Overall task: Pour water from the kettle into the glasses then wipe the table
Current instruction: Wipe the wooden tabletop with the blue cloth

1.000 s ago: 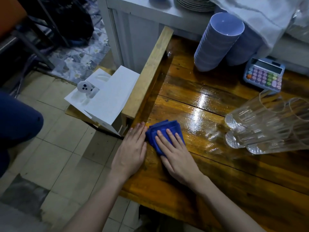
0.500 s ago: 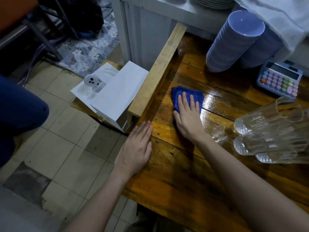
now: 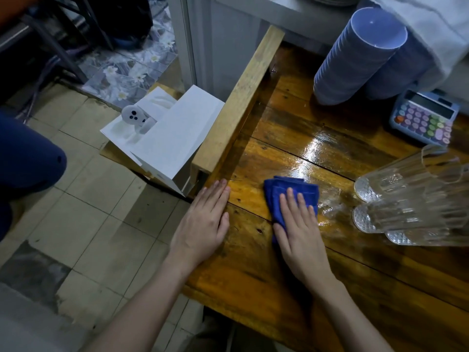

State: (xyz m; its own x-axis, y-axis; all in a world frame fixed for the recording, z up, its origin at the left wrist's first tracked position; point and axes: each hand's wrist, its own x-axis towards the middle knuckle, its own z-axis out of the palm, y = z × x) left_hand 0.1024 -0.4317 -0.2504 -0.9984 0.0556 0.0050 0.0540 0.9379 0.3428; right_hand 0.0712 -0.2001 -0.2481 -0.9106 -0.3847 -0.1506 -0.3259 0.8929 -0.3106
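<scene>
Our right hand (image 3: 299, 232) lies flat with straight fingers, pressing the cloth (image 3: 284, 191) onto the glossy surface (image 3: 279, 288) and gripping nothing. Our left hand (image 3: 203, 224) rests open, palm down, at the surface's left edge near the cloth. The glasses (image 3: 406, 204) are to the right of the cloth.

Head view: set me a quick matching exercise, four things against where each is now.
1 blue cloth
2 calculator
3 glasses
4 left hand

A beside the stacked bowls
B flat at the table left edge
C under the right hand
D clustered at the right

Pairs: 1-C, 2-A, 3-D, 4-B
</scene>
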